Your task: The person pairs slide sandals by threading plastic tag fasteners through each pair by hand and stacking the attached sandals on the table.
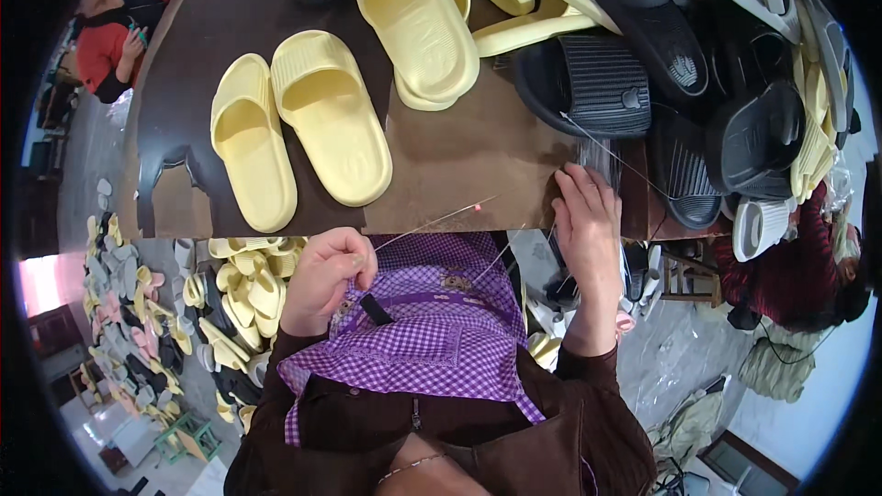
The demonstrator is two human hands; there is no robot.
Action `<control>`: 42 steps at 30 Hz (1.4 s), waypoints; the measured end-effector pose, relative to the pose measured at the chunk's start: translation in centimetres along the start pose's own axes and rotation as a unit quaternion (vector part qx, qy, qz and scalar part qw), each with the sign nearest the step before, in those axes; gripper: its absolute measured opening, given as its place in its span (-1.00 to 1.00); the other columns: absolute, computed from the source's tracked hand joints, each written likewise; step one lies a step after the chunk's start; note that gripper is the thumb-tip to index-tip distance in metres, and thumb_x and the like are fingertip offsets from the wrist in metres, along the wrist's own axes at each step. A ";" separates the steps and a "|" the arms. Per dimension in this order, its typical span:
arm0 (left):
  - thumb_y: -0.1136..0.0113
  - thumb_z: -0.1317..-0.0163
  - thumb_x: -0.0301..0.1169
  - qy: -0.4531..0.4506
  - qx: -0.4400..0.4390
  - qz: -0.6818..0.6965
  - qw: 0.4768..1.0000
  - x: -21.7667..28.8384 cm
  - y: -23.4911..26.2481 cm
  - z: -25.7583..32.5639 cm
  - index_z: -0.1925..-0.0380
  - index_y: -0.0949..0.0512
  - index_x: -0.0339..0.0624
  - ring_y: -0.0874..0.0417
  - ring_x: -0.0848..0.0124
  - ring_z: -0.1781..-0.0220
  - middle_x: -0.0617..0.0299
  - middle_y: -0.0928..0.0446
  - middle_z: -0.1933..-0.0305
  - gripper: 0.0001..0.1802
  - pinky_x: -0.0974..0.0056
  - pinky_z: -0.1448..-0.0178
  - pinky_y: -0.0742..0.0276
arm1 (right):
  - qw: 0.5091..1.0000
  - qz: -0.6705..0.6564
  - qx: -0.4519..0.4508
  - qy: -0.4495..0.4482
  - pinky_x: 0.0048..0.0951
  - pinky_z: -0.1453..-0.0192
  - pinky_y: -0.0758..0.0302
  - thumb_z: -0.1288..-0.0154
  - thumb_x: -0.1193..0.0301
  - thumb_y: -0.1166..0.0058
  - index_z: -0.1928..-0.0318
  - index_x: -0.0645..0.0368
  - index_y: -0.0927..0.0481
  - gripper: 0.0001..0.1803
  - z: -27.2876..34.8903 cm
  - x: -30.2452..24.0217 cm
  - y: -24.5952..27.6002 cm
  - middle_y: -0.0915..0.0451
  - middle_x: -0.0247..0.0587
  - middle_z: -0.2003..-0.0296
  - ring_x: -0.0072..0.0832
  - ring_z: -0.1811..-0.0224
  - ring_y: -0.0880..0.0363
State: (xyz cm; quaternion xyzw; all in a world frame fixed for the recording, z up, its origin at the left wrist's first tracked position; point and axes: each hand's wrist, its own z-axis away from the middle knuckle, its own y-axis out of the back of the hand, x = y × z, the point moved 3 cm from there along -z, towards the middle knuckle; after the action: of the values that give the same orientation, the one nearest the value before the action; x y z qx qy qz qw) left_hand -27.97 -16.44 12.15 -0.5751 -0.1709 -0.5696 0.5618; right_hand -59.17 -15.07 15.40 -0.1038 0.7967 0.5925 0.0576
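Note:
My left hand [333, 277] is closed at the table's near edge, its fingers curled in a pinch. From it a thin pale cord [427, 227] with a small pink piece on it runs out to the right over the table edge. My right hand [588, 220] lies with its fingers stretched on the near edge, touching a clear plastic strip [602, 158]. Two yellow slippers [340, 142] lie side by side beyond my left hand. Just past my right hand sits a black ribbed slipper [597, 83], with a white thread lying across its near side.
Several black slippers [758, 142] pile up at the right of the brown table [487, 161]. More yellow slippers [418, 28] lie at the back. Loose slippers [138, 312] heap on the floor at left. One person in red [119, 32] is at far left, another [781, 262] at right.

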 end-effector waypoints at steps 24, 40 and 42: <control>-0.06 -0.09 -0.41 -0.173 0.039 0.016 0.984 3.4 5.0 3.7 0.65 -0.35 -0.26 -0.26 0.43 0.71 0.20 -0.32 0.75 -0.79 0.35 0.59 -0.14 | 0.996 0.082 0.014 -0.026 -0.19 -0.16 -0.34 -0.28 0.34 -0.02 -0.08 0.20 -0.51 -0.61 -1.0 3.1 -1.6 -0.46 -0.24 -0.15 -0.19 -0.17 -0.38; 0.01 -0.18 -0.39 -0.220 0.100 0.091 0.966 5.3 9.3 8.8 0.61 -0.28 -0.19 -0.17 0.49 0.70 0.28 -0.22 0.71 -0.77 0.40 0.61 -0.10 | 0.994 0.105 -0.007 -0.041 -0.19 -0.22 -0.30 -0.32 0.37 0.03 -0.14 0.22 -0.46 -0.59 -0.9 3.2 -1.7 -0.41 -0.17 -0.20 -0.16 -0.22 -0.35; 0.01 -0.18 -0.38 -0.231 0.081 0.068 0.967 5.3 9.0 8.8 0.62 -0.28 -0.19 -0.19 0.48 0.69 0.28 -0.23 0.70 -0.76 0.40 0.60 -0.11 | 0.994 0.099 -0.014 -0.031 -0.20 -0.24 -0.29 -0.33 0.39 0.05 -0.15 0.22 -0.46 -0.60 -1.1 2.9 -1.9 -0.40 -0.15 -0.21 -0.16 -0.23 -0.35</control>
State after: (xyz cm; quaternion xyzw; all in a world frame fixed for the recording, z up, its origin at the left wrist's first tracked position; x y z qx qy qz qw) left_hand -14.82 -14.19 15.10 -0.6542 -0.3020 -0.3656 0.5892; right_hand -61.49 -16.96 13.32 -0.0065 0.7925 0.6095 0.0221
